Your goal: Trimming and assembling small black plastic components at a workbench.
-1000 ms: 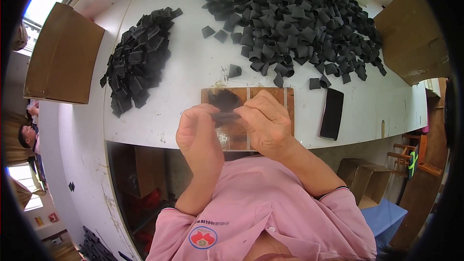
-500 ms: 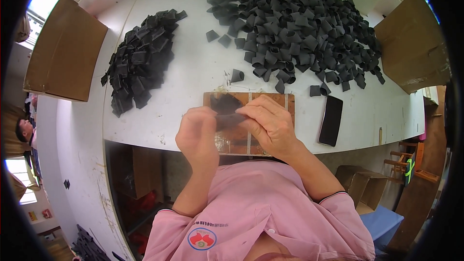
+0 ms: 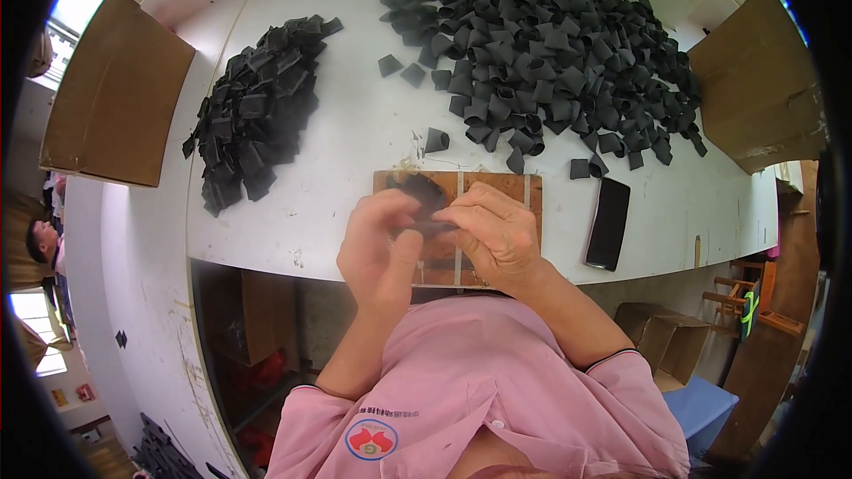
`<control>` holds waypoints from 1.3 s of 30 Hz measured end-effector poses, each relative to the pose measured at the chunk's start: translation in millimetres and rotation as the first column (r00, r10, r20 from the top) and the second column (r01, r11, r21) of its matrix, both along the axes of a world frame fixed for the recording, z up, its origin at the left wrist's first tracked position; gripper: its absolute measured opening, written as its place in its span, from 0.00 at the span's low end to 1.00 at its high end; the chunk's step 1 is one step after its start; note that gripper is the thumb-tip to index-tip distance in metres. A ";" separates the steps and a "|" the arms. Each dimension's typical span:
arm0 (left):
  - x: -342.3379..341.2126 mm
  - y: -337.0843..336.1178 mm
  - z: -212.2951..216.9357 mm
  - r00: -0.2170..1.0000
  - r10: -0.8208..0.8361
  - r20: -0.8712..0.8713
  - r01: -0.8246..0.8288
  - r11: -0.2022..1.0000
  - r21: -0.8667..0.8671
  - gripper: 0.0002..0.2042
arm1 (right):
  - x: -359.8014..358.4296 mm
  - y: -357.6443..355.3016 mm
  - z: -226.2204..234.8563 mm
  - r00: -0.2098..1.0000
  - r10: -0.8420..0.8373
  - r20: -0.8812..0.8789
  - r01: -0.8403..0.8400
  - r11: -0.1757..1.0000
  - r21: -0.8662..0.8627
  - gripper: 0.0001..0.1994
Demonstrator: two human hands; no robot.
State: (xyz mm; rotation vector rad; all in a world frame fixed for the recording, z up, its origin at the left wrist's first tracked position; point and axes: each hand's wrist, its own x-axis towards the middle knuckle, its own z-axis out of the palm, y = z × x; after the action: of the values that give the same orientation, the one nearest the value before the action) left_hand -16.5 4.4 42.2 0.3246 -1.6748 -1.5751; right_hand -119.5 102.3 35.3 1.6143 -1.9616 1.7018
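Over a brown board (image 3: 497, 179) at the table's front edge, both my hands are at one small black piece (image 3: 432, 228), soft-looking and partly covered by fingers. My right hand (image 3: 497, 235) pinches its right end between thumb and fingers. My left hand (image 3: 377, 239), smeared by motion, has its fingers and thumb closed about the left end. Just beyond them, a dark patch (image 3: 417, 184) shows on the board's far left part; I cannot tell if it is a separate piece.
A large heap of short black tube-like pieces (image 3: 541, 62) covers the back right. Flatter black pieces (image 3: 257, 111) are piled at left. A phone (image 3: 609, 223) lies right of the board. Cardboard boxes stand at left (image 3: 115, 93) and right (image 3: 759, 80). Another person (image 3: 44, 239) is at far left.
My left hand has shifted right, closer to my right hand, and its fingers have turned over the black piece. My right hand has moved slightly and keeps its pinch.
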 end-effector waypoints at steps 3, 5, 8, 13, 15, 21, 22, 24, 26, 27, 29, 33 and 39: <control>-0.9 -7.9 1.5 0.996 -0.049 0.076 0.056 0.994 -0.097 0.06 | -2.3 2.8 8.9 0.998 -0.051 -0.039 0.054 0.996 0.064 0.11; -1.8 -10.2 -2.1 0.999 -0.036 0.033 0.042 0.982 -0.182 0.04 | -2.3 3.5 17.5 0.994 -0.046 -0.102 0.054 0.996 0.077 0.11; -1.2 -7.7 -12.4 0.998 -0.023 -0.050 0.016 0.992 -0.128 0.04 | -1.4 2.7 13.0 0.982 -0.054 -0.180 0.069 0.994 0.079 0.10; -3.8 -5.0 -17.0 0.998 -0.033 -0.053 0.022 0.980 -0.196 0.05 | 1.2 -1.5 -1.2 0.969 -0.125 -0.214 0.124 0.992 -0.021 0.10; -4.1 -3.0 -14.6 0.998 -0.038 -0.045 0.028 0.981 -0.193 0.06 | 1.3 -3.5 -4.0 0.965 -0.145 -0.217 0.139 0.989 -0.045 0.10; 6.8 -3.7 -6.2 0.961 -0.165 0.222 0.114 0.968 0.225 0.08 | 1.9 -1.9 0.4 0.961 -0.159 -0.227 0.170 0.985 0.031 0.10; 7.8 -5.9 -4.3 0.960 -0.162 0.227 0.108 0.967 0.230 0.08 | 1.8 -1.2 2.6 0.963 -0.153 -0.221 0.165 0.986 0.037 0.10; 10.8 -11.3 -1.9 0.899 -0.295 0.325 0.184 0.926 0.330 0.08 | 1.4 1.3 5.3 0.966 -0.141 -0.216 0.159 0.985 0.069 0.09; 7.6 -11.5 -1.0 0.885 -0.303 0.354 0.184 0.925 0.332 0.08 | -0.4 0.5 4.6 0.968 -0.145 -0.206 0.160 0.985 0.061 0.09; 6.6 -11.9 -2.7 0.878 -0.301 0.373 0.203 0.939 0.279 0.07 | -1.4 0.6 6.0 0.970 -0.121 -0.213 0.139 0.988 0.072 0.08; 5.9 -13.8 -16.4 0.872 -0.292 0.392 0.217 0.950 0.225 0.06 | -6.8 2.7 16.5 0.971 -0.092 -0.220 0.113 0.990 0.082 0.08; -13.3 -15.1 -66.5 0.870 0.072 0.488 0.089 0.950 -0.298 0.09 | -53.9 6.4 39.5 0.711 0.040 0.702 -0.035 0.999 -0.022 0.16; -28.2 -9.6 -116.4 0.693 0.355 0.628 0.310 0.640 -0.704 0.10 | -22.6 29.9 -5.8 0.576 -0.054 0.815 -0.140 0.977 0.163 0.16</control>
State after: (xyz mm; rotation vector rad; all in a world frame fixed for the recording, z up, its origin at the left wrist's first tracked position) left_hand -44.7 -5.3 -74.2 0.5482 -2.7857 -0.4984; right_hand -142.2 132.2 29.4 0.9246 -2.5377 2.6833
